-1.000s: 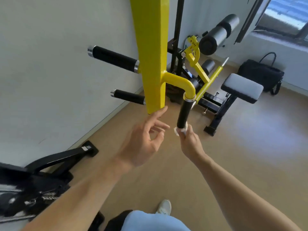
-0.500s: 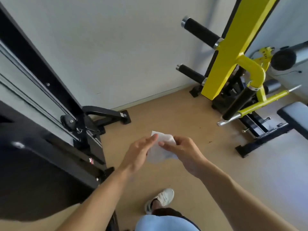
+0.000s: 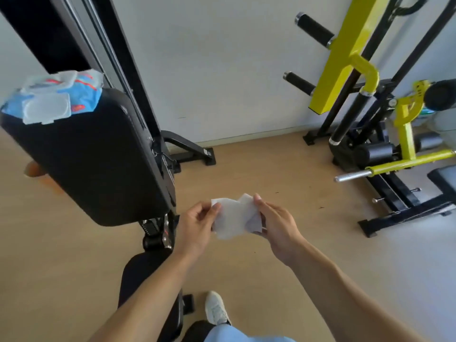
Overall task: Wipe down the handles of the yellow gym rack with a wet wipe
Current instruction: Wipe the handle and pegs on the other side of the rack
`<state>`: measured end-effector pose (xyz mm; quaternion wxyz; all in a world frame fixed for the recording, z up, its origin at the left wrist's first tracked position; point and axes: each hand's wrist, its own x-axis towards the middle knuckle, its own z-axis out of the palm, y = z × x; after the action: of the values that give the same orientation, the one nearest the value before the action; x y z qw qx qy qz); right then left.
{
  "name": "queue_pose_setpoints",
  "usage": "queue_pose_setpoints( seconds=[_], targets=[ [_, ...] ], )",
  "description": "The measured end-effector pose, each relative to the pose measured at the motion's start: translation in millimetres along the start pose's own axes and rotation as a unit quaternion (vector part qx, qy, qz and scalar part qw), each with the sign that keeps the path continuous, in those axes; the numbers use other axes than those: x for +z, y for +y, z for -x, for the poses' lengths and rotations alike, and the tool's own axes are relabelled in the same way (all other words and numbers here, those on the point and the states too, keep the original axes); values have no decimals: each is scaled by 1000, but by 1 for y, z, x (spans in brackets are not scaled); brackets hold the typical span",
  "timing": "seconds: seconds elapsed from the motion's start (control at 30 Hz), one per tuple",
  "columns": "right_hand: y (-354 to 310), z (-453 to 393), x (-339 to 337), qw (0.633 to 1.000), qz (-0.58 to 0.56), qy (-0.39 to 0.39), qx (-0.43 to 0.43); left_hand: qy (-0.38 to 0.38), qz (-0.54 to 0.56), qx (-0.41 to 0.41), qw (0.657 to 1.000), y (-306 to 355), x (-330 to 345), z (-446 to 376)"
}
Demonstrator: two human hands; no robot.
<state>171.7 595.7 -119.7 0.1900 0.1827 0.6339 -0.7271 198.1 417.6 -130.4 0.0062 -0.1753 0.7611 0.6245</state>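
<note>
**Two hands hold a white wipe away from the yellow rack**

The left hand (image 3: 197, 227) and the right hand (image 3: 277, 227) are close together over the wooden floor (image 3: 283, 183). Both pinch the wet wipe (image 3: 233, 218), one on each side. The wipe is white and crumpled, and it hangs spread out between the fingers. The right thumb sits on its top edge.

The yellow rack (image 3: 343, 58) stands off to the right, by the white wall (image 3: 222, 70), well apart from the hands. Two black handles stick out of its left side: the upper handle (image 3: 314, 29) and the lower handle (image 3: 298, 83). A third black handle (image 3: 350, 117) hangs down from a bent yellow pipe. Nothing touches any of them.

To the left is a black padded bench (image 3: 93, 164), tilted up. A blue pack of wipes (image 3: 53, 97) lies on its top end, with its clear lid flipped up.

Down low, a white shoe (image 3: 216, 308) stands on the floor.
</note>
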Motion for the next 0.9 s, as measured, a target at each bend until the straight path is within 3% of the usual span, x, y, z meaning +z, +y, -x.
queue_pose_setpoints(
  seconds=[0.2,0.3,0.57,0.9],
  targets=[
    [51,64,4,995,55,-81,9,67,5,-71,995,-32,-26,101],
    [77,95,18,991,78,-108,6,65,18,-113,991,-44,-47,145],
    [123,144,84,975,114,-191,25,159,-7,-98,982,-68,-119,207],
    [174,161,266,952,161,-257,35,221,-50,-117,967,-121,-297,208]
  ],
)
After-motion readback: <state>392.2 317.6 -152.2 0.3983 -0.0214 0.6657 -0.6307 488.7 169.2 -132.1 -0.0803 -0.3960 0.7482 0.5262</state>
